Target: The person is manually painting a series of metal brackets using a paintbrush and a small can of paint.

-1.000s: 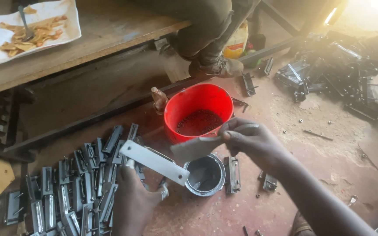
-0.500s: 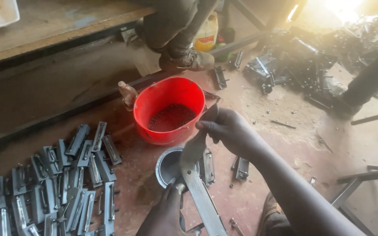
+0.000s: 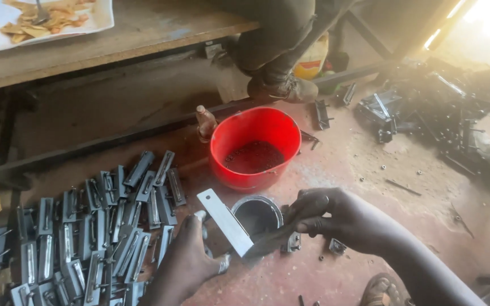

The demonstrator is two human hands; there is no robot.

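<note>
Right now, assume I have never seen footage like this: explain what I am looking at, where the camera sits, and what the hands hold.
This is one view, from a camera worn on a person's head, looking down at their own two bare hands above a reddish workshop floor. The left hand grips a flat grey metal strip. The right hand holds a dark brush against the strip's lower end, over a small round tin with dark contents. Behind it stands a red plastic bucket. To the left lie many grey metal hinge-like parts in rows. At the top, a wooden bench bears a white plate of food, and another person's shoe shows.
</note>
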